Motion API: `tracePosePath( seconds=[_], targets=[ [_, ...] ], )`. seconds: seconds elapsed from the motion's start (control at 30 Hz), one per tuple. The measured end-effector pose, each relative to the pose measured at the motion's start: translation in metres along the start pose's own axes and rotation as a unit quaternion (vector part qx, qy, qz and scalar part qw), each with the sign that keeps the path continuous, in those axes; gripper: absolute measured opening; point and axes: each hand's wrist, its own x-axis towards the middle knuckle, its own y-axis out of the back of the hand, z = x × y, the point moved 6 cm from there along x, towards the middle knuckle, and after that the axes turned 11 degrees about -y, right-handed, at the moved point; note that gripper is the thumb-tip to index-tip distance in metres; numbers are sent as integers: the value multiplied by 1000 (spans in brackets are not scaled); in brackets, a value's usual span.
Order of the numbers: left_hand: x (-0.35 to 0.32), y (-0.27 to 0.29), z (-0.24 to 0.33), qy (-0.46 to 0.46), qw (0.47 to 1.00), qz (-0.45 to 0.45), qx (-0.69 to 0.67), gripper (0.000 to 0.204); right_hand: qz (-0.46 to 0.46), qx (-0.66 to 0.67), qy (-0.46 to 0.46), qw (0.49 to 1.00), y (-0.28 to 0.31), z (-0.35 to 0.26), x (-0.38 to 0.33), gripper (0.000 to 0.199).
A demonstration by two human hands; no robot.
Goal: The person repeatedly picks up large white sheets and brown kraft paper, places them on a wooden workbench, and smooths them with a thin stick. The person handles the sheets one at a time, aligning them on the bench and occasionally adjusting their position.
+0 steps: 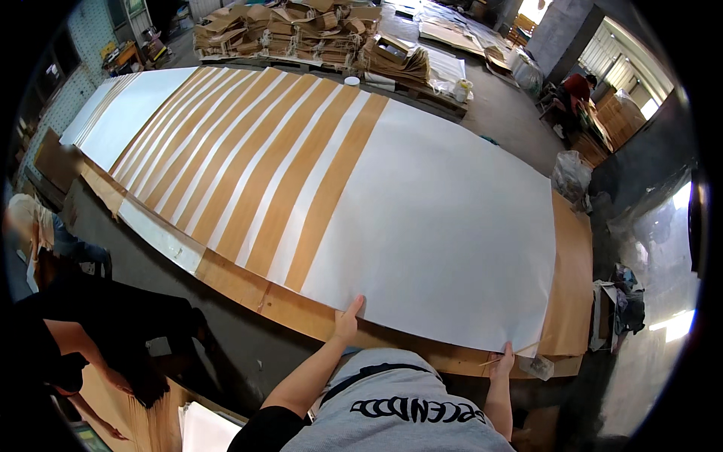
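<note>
A large white sheet (pixel 444 226) lies on the long table in front of me, its near edge toward my body. My left hand (pixel 346 322) grips that edge, thumb on top and fingers hidden beneath. At the sheet's near right corner my right hand (pixel 503 361) is closed, thumb up against the edge. A thin wooden stick (pixel 520 351) passes through the right hand's fingers. Left of the big sheet, brown and white sheets lie overlapped in a fanned row, showing as brown strips (pixel 271 241). Brown sheet material (pixel 570 279) shows under the white sheet at right.
The wooden table edge (pixel 301 311) runs along my front. A clear plastic piece (pixel 537 368) sits by my right hand. Stacked brown cardboard (pixel 286 34) stands behind the table. A co-worker's arm (pixel 75 339) is at lower left beside more sheets; another person (pixel 578 89) sits far right.
</note>
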Motion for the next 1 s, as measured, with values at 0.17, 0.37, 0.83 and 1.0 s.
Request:
tracePosePath(
  seconds=[0.17,0.37,0.83,1.0],
  targets=[
    [3,13,-14,18,999,-1,-35,37,12,-25,-21,999,-1,1,-2,28],
    [3,17,-19,29,999,-17,-27,37,-6,-21,-29,999,-4,3,-1,31],
    [5,30,5,-81,991,-14,101,35,-20,-40,-17,999,-9,1,11,34],
    [16,74,47,-88,991,97,-2,17,-51,-52,-30,997,-5,-1,0,36]
  ],
)
